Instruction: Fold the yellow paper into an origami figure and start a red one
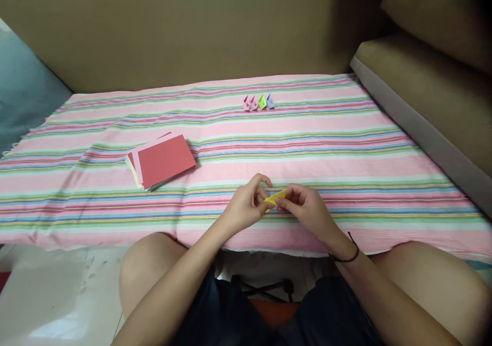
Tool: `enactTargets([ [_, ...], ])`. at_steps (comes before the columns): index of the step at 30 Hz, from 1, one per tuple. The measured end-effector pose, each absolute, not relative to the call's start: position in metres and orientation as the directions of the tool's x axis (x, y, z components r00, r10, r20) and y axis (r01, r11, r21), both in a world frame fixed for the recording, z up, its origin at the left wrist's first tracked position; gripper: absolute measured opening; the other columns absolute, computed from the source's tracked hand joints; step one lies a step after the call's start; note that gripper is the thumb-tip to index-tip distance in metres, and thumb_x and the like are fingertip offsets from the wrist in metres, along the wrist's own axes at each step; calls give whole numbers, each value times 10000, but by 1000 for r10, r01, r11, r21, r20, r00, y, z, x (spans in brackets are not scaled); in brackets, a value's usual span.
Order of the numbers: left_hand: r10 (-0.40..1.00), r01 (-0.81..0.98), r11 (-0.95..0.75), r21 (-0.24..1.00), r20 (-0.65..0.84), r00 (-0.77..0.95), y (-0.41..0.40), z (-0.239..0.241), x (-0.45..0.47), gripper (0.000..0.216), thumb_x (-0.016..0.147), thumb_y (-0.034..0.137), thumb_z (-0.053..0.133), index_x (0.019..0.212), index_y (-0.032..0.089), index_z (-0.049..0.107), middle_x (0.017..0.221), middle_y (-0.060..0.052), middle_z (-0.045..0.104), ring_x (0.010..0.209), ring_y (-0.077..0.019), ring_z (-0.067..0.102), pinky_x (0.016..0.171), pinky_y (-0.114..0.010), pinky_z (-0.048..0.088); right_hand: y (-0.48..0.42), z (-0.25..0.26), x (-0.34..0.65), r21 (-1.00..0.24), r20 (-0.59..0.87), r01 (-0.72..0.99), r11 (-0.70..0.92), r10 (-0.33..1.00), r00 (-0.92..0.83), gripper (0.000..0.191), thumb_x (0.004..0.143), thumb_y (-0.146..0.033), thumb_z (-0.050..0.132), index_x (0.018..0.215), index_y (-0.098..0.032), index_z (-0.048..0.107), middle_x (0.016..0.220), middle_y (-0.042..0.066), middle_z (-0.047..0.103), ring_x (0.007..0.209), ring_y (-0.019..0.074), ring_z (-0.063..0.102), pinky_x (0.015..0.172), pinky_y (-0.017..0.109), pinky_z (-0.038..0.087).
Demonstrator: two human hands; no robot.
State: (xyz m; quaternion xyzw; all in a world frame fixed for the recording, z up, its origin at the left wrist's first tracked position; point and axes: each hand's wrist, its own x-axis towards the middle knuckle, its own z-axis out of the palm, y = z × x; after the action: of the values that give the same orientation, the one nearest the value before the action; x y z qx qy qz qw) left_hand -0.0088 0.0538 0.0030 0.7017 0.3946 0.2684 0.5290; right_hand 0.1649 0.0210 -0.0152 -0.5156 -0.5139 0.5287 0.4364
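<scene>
A small folded piece of yellow paper [277,196] is held between both hands, just above the striped cloth near its front edge. My left hand [248,205] pinches its left end with the thumb, the index finger arched above. My right hand [306,206] grips the right end between thumb and fingers; a dark band circles that wrist. Fingers cover parts of the paper, so its full shape is hidden. Farther back stands a short row of small folded paper figures: pink ones [253,103] at the left, a lime-green one [262,102] and a pale blue one [270,101].
A stack of coloured paper sheets [165,161], red on top, lies to the left on the striped cloth [307,166]. A brown upright panel [200,33] rises behind. Brown cushions [430,89] border the right side. My knees are below the front edge.
</scene>
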Motion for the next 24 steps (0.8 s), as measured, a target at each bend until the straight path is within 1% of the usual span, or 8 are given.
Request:
enactTargets([
  [3, 836, 309, -224, 924, 20, 549, 53, 0, -8, 340, 749, 168, 598, 1048, 238, 452, 628, 86, 486, 545, -89, 458, 514, -193, 334, 21, -18, 162, -994, -64, 96, -57, 995, -74, 287, 738, -433, 696, 671, -200, 543, 566, -16, 612, 541, 145, 585, 543, 287, 494],
  [6, 841, 349, -246, 904, 21, 541, 54, -2, -8, 310, 734, 157, 594, 1007, 238, 471, 588, 97, 454, 519, -89, 453, 504, -191, 327, 22, -18, 160, -991, -23, 136, -7, 993, -117, 268, 768, -432, 660, 697, -198, 551, 597, -18, 602, 561, 142, 569, 535, 273, 471],
  [9, 843, 353, -260, 899, 34, 536, 54, -5, -7, 294, 721, 129, 579, 979, 235, 484, 561, 101, 472, 506, -94, 468, 503, -194, 331, 23, -16, 160, -978, 20, 201, 53, 987, -161, 209, 773, -382, 662, 720, -193, 593, 646, -11, 609, 594, 138, 551, 540, 259, 439],
  [13, 847, 352, -277, 894, 54, 528, 55, -9, -6, 257, 726, 160, 589, 972, 208, 532, 590, 83, 512, 529, -98, 476, 511, -199, 332, 24, -14, 163, -967, 57, 240, 90, 988, -140, 199, 775, -340, 669, 674, -196, 576, 572, -25, 585, 542, 135, 535, 524, 256, 420],
  [16, 858, 379, -277, 883, 50, 510, 58, -10, -6, 112, 722, 225, 623, 817, 170, 605, 582, 54, 523, 531, -100, 456, 499, -206, 312, 25, -15, 163, -974, 70, 208, 92, 991, -112, 240, 762, -367, 686, 660, -198, 550, 574, -20, 605, 544, 141, 568, 536, 261, 446],
  [18, 872, 397, -277, 875, 55, 487, 61, -10, -7, 130, 715, 265, 646, 781, 153, 639, 597, 32, 558, 555, -110, 472, 511, -214, 325, 26, -16, 162, -981, 73, 172, 87, 994, -86, 270, 761, -416, 680, 674, -199, 544, 573, -14, 621, 553, 149, 599, 558, 271, 479],
  [21, 879, 400, -290, 870, 77, 470, 67, -8, -11, 188, 707, 309, 671, 783, 136, 672, 691, -12, 648, 629, -133, 538, 563, -226, 383, 28, -15, 159, -990, 76, 112, 82, 995, -58, 330, 760, -498, 656, 698, -191, 552, 582, 6, 649, 552, 157, 634, 578, 289, 523],
  [24, 884, 409, -307, 859, 98, 458, 72, -5, -17, 177, 697, 295, 684, 752, 127, 682, 645, -11, 648, 593, -133, 537, 541, -225, 388, 30, -10, 159, -995, 76, 59, 82, 993, -92, 402, 755, -566, 626, 715, -168, 592, 614, 42, 678, 595, 184, 677, 639, 334, 567],
])
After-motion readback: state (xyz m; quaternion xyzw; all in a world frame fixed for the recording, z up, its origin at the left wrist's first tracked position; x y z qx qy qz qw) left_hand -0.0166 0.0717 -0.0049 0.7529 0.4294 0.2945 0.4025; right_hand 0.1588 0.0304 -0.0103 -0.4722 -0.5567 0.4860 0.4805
